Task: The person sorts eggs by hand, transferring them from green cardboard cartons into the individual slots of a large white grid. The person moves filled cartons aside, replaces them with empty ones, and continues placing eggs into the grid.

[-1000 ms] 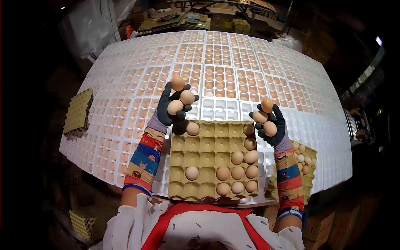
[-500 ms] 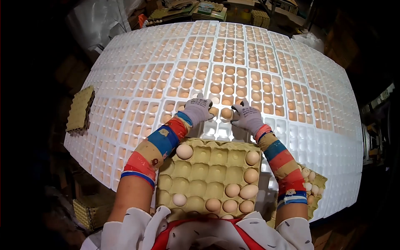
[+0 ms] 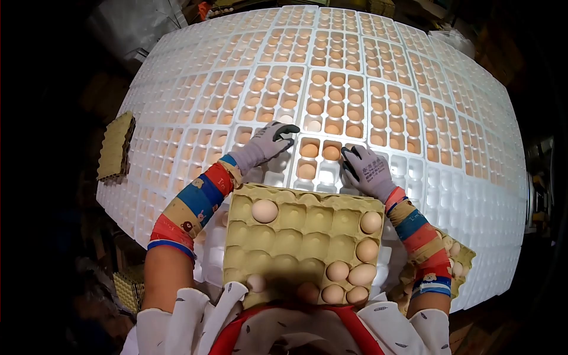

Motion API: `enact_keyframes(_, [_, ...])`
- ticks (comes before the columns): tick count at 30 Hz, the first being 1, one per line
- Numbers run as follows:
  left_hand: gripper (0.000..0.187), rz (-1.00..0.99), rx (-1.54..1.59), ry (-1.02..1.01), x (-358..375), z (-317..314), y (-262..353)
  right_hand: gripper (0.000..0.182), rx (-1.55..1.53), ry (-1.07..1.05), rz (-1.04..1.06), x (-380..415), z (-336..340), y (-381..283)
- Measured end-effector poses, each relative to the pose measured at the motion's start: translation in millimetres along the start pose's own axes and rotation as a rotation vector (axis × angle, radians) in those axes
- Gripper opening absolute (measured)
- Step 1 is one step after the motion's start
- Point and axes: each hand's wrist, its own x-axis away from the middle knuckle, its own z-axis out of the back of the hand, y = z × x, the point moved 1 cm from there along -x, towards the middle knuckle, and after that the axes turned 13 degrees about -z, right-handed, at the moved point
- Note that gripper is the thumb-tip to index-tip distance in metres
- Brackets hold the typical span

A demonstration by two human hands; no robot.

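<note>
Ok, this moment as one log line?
left hand: open, holding nothing visible | right hand: beside egg, grip contents hidden | white tray: three eggs visible | pulp carton: nearer person, partly filled

Three smooth, light-brown eggs (image 3: pixel 331 151) sit in separate cups of a glossy white tray (image 3: pixel 329 173), two side by side in its far row and one behind the left of these, nearer the person. Just beside it lies a flat, tan cardboard tray (image 3: pixel 286 241), its paler eggs (image 3: pixel 361 274) mostly along the right side.
</note>
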Motion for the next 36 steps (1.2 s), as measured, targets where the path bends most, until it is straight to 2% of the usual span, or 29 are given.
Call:
enact_keyframes(1, [0.037, 0.018, 0.068, -0.026, 6, -1, 2, 0.039, -0.001, 0.037, 0.014, -1, -5, 0])
enact_keyframes(3, [0.04, -0.212, -0.182, -0.097, 19, -12, -21, 0.036, -0.035, 0.013, -0.088, -3, -10, 0])
enact_keyframes(4, [0.044, -0.144, -0.114, -0.222, 19, -10, -19, 0.036, -0.088, 0.004, -0.133, -5, -10, 2])
enact_keyframes(6, [0.043, -0.124, -0.053, -0.171, 21, 1, -15, 0.038, -0.281, 0.048, -0.195, -3, -9, 5])
enact_keyframes(7, [0.042, -0.114, -0.022, -0.147, 23, 5, -10, 0.04, -0.332, 0.101, -0.113, -3, -6, 3])
enact_keyframes(8, [0.039, 0.014, 0.147, 0.006, 23, 11, 3, 0.041, -0.385, 0.155, -0.03, -3, -3, -2])
enact_keyframes(9, [0.037, 0.038, 0.196, 0.092, 22, 15, -16, 0.044, -0.438, 0.209, 0.055, -3, 1, -5])
enact_keyframes(11, [0.038, 0.208, 0.476, 0.173, 27, 33, 6, 0.046, -0.409, 0.096, 0.194, -6, -5, 1])
enact_keyframes(13, [0.038, 0.113, 0.395, 0.196, 34, 41, 24, 0.046, -0.307, 0.026, 0.315, -4, -22, 14])
enact_keyframes(14, [0.04, 0.116, 0.371, 0.118, 40, 44, 44, 0.047, -0.418, -0.052, 0.243, -3, -18, 15])
enact_keyframes(15, [0.042, 0.124, 0.35, 0.045, 50, 48, 64, 0.04, -0.513, -0.006, 0.134, -2, -20, 18])
enact_keyframes(16, [0.049, -0.085, 0.11, -0.102, 60, 53, 81, 0.036, -0.783, -0.085, -0.031, -5, -14, 17])
enact_keyframes(17, [0.058, -0.064, 0.157, -0.144, 77, 48, 96, 0.033, -1.047, -0.162, -0.209, -9, -3, 14])
enact_keyframes(18, [0.063, -0.096, 0.018, -0.269, 88, 46, 118, 0.029, -1.393, -0.243, -0.318, -9, 15, 13])
enact_keyframes(19, [0.069, -0.137, -0.123, -0.395, 97, 43, 134, 0.027, -1.411, -0.395, -0.276, -2, 47, 10])
enact_keyframes(21, [0.078, -0.208, -0.476, -0.433, 124, 28, 146, 0.031, -0.927, -0.496, -0.422, 27, 103, -18])
enact_keyframes(22, [0.082, -0.179, -0.512, -0.399, 129, 22, 146, 0.037, -0.559, -0.43, -0.318, 44, 120, -32])
enact_keyframes(23, [0.076, -0.192, -0.543, -0.333, 132, 18, 148, 0.042, -0.254, -0.294, -0.224, 64, 129, -43])
enact_keyframes(25, [0.07, -0.237, -0.477, -0.212, 143, 16, 142, 0.044, 0.039, -0.232, -0.321, 94, 128, -64])
enact_keyframes(27, [0.065, -0.284, -0.451, -0.082, 153, 10, 128, 0.04, 0.042, -0.187, -0.368, 107, 116, -72])
enact_keyframes(31, [0.052, -0.24, -0.093, 0.221, 160, 9, 133, 0.032, -0.193, -0.02, -0.294, 112, 107, -52])
enact_keyframes(33, [0.047, -0.045, 0.52, 0.463, 171, 6, 150, 0.031, -0.987, -0.121, -0.509, 128, 110, -31])
enact_keyframes(34, [0.039, -0.11, 0.649, 0.543, 176, 4, 135, 0.032, -1.291, -0.098, -0.548, 139, 107, -12])
enact_keyframes(35, [0.033, -0.127, 1.169, 0.534, 178, 1, 154, 0.031, -1.573, -0.018, -0.557, 149, 112, -16])
enact_keyframes(36, [0.029, -0.283, 1.139, 0.48, 183, -13, 143, 0.032, -1.554, -0.076, -0.594, 154, 112, -17])
